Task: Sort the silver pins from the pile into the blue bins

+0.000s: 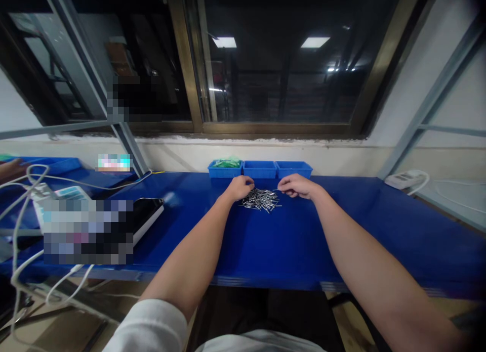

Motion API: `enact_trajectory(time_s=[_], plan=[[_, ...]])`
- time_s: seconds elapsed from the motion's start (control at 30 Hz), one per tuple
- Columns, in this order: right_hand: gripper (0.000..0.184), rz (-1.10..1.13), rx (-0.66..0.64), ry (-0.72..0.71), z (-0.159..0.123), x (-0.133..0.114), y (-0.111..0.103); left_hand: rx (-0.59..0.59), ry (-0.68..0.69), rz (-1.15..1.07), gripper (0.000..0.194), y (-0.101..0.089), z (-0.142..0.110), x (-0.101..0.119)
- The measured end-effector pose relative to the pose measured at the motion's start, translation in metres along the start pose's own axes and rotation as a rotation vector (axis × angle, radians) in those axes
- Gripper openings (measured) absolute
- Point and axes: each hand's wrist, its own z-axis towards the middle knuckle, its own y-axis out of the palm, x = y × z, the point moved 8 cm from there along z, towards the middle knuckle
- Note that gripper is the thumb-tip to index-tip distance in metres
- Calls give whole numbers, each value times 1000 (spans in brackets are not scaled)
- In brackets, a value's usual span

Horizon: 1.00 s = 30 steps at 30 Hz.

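Observation:
A heap of thin, shiny metal pins (261, 200) lies on the blue tabletop (266, 246), between my two hands. My right hand (298, 186) is just right of the heap, thumb and fingers pinched on one thin metal pin that points left. At the heap's upper left edge is my left hand (241, 187), its fingers curled and closed. Whatever those fingers hold, if anything, is too small to make out. Behind the hands stand three blue bins: a left bin (210, 172) with green plastic wrapping (228, 162) in it, a middle bin (260, 171) and a right bin (295, 171).
To the left is a partly blurred-out device (150, 210) with white cables (17, 230) trailing over the table edge. A power strip (406, 179) lies at the right back. Another person's hand (13, 169) shows at the far left. Grey frame posts (131, 149) flank the table.

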Motion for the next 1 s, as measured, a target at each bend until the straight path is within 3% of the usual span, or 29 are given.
enact_trajectory(time_s=[0.1,0.23,0.33,0.43,0.57,0.73,0.87,1.0], plan=[[18,152,110,-79,2,-8,-12,5,6,-1,27,-1,-1,2],[54,350,331,-288,3,-15,-42,6,15,-3,28,1,-1,2],[72,302,383,-177,7,4,-50,-3,12,-7,28,2,1,1],[61,89,484,-80,8,16,-55,-1,8,-10,28,1,1,1],[37,-356,448,-168,11,-1,-30,9,14,-3,38,0,-3,2],[49,-733,278,-310,11,-23,18,-133,-4,70,72,19,-9,-4],[34,-873,255,-303,11,-22,29,-247,-33,151,81,34,-11,-8],[22,-847,206,-365,14,-22,36,-273,-3,163,83,37,-11,-2]])
